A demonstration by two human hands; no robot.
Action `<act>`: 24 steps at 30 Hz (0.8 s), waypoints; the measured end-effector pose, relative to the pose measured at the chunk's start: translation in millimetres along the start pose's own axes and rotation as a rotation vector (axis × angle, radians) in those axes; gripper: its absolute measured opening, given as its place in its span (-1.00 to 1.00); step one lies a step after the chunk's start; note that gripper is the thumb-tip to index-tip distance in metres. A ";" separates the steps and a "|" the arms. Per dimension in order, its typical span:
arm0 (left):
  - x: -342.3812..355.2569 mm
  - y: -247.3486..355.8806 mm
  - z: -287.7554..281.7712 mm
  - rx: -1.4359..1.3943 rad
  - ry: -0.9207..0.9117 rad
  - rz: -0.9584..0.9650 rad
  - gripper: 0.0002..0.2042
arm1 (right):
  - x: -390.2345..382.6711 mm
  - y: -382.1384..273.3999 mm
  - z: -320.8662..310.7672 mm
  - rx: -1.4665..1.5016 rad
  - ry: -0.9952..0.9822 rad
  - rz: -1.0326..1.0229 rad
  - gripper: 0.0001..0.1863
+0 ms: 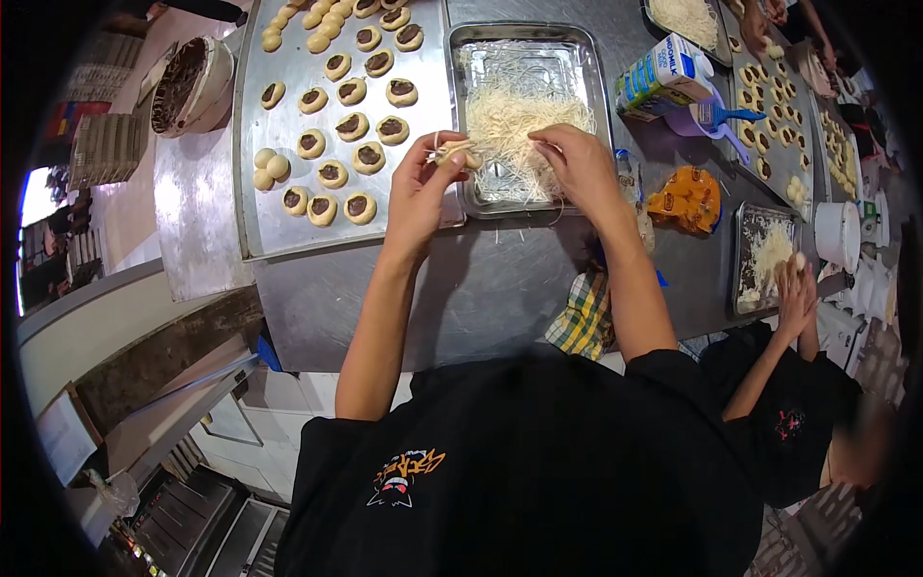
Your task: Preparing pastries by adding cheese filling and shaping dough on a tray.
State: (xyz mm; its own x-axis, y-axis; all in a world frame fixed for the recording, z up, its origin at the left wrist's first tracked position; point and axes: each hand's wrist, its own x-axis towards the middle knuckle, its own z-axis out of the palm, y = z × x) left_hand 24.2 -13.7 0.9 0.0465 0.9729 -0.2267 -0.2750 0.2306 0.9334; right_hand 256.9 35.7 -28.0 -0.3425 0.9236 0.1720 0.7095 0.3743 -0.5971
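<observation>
My left hand (420, 197) pinches a small dough piece (460, 152) with pale shreds on it, over the left edge of a metal tray (524, 32). A loose heap of shredded cheese (514, 125) lies in that tray. Thumb and fingers together, my right hand (585, 171) is at the heap's right side, with shreds at its fingertips. Left of the tray, a large baking sheet (279, 226) carries rows of round dough pieces (368, 157) with dark brown filling in their tops. Several plain dough balls (271, 168) sit among them.
A tub of dark brown filling (197, 87) stands far left. To the right are a milk carton (665, 77), a purple jug (707, 117) with a blue brush (731, 113), an orange packet (685, 200) and a checked cloth (582, 317). A co-worker's hands (796, 298) work beside another tray (766, 252).
</observation>
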 end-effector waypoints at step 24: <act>-75.5 79.8 10.1 0.306 -0.234 0.178 -0.53 | -52.9 -137.5 -47.7 0.489 0.124 -0.061 -0.74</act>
State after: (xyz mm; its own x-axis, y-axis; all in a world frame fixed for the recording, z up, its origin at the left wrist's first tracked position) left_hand 8.4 -68.6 95.3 0.2509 0.9678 -0.0179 -0.0023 0.0191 0.9998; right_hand 206.8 -60.7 82.4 -0.2780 0.9152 0.2919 0.3087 0.3728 -0.8750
